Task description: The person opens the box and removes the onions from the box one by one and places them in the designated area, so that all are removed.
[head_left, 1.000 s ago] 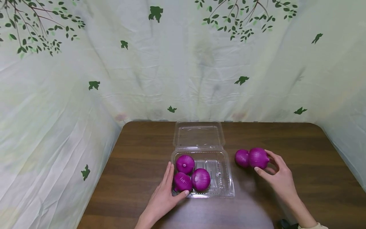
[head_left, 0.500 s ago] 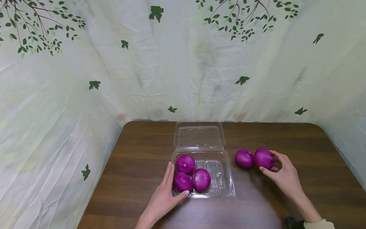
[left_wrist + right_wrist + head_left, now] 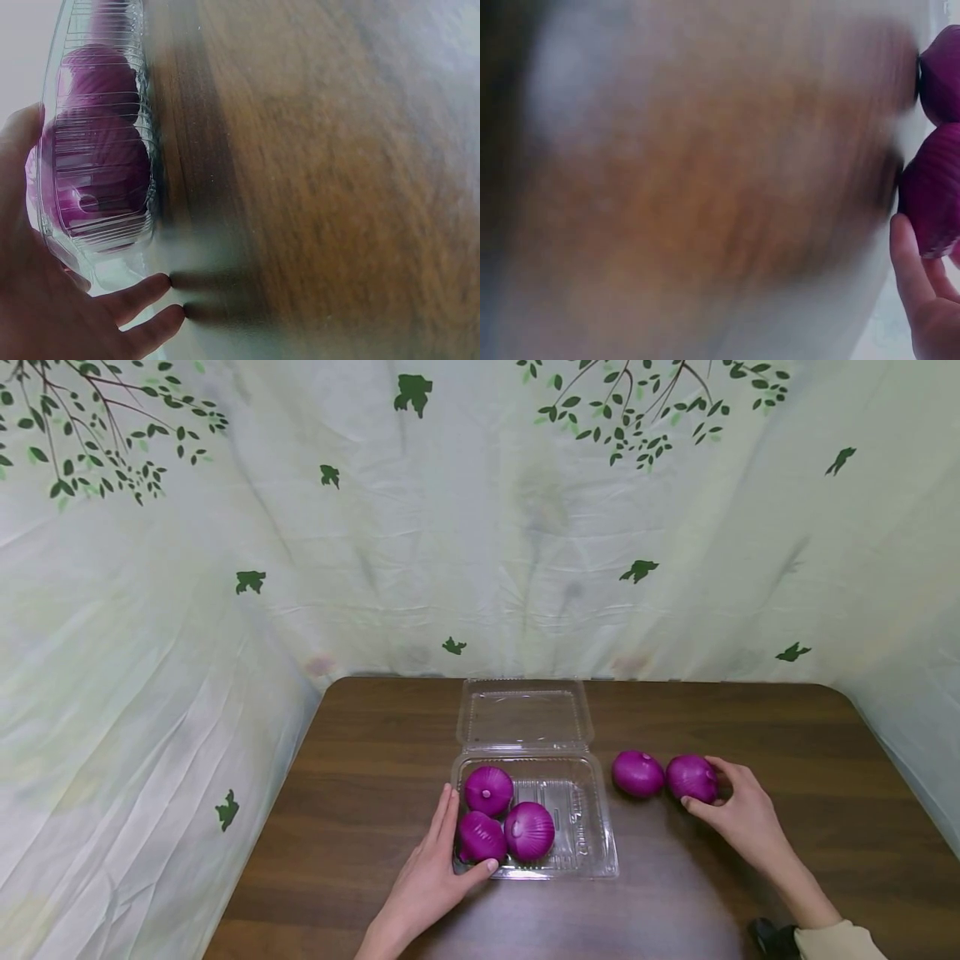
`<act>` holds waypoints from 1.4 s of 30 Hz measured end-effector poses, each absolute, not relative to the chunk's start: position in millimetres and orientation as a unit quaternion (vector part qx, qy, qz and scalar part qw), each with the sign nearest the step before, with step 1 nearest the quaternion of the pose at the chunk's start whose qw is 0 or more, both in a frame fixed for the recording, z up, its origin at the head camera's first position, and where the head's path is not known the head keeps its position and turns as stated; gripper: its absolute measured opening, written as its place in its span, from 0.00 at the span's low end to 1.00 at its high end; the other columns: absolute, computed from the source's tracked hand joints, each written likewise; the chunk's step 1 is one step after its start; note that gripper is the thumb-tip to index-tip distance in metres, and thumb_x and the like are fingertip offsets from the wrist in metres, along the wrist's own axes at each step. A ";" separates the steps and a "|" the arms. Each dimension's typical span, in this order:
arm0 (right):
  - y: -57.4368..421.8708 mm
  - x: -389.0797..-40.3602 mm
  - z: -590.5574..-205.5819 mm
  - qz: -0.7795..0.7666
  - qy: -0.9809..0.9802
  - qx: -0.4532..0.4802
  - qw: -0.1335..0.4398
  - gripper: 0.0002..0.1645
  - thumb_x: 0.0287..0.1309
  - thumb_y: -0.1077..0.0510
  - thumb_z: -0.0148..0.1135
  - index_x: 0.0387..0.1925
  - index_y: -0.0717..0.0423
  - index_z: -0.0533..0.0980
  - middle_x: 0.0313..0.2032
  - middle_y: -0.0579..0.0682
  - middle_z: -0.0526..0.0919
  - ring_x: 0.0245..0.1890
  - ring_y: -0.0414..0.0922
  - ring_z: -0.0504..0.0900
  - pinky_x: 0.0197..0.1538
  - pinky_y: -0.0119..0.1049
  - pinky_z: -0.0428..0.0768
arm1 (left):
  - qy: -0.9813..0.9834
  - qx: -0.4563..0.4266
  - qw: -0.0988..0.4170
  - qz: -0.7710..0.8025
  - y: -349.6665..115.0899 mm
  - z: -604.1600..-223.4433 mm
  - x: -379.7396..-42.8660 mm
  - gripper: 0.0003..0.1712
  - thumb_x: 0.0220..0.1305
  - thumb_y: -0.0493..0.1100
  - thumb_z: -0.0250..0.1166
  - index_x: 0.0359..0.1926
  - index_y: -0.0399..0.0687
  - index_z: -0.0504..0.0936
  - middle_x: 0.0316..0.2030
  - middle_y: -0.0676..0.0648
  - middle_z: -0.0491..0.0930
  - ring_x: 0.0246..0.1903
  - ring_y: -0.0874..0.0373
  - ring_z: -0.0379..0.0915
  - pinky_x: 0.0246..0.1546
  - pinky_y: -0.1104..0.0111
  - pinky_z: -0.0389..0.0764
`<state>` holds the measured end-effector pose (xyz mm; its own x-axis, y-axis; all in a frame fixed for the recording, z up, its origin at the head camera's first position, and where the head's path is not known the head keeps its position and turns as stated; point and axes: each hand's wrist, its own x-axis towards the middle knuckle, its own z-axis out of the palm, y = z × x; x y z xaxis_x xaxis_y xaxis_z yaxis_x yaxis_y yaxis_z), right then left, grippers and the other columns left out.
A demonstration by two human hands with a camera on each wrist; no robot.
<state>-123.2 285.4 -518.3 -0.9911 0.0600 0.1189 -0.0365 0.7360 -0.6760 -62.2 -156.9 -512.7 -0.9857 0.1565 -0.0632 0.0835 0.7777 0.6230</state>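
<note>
In the head view, a clear plastic clamshell container [image 3: 581,868] stands with its lid [image 3: 525,714] folded back. Three purple onions [image 3: 529,832] sit in its left part. My left hand [image 3: 429,877] rests against the near left corner, fingers straight along the left wall and thumb at the front rim. The left wrist view shows the thumb and fingers [image 3: 142,295] beside the ribbed wall. To the right on the table, my right hand [image 3: 742,810] grips a purple onion [image 3: 692,778] between thumb and fingers. Another onion [image 3: 637,774] lies against its left side.
The brown wooden table [image 3: 390,718] runs back to a pale cloth backdrop [image 3: 480,527] printed with leaves. Bare wood lies between the container and the two right-hand onions. A dark wrist strap [image 3: 776,939] and a light sleeve show at the right arm.
My right hand drew the gripped onion rightward and lowered it a little. The onion beside it rolled, then shifted slightly left. My left hand and the container stayed put.
</note>
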 end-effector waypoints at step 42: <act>248.1 -94.2 -489.0 0.398 -0.899 0.049 0.179 0.38 0.49 0.60 0.77 0.62 0.54 0.73 0.54 0.51 0.77 0.43 0.44 0.79 0.45 0.21 0.72 | 0.940 0.062 0.060 0.329 -156.6 -513.0 -62.0 0.64 0.53 0.75 0.64 0.79 0.60 0.38 0.78 0.58 0.33 0.65 0.43 0.64 0.56 0.36 0.65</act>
<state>-94.2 248.1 -489.0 -0.9313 0.0531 0.3604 -0.2310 0.6789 -0.6970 -62.0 -156.6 -513.0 -0.9851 0.1563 -0.0722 0.0773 0.7762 0.6257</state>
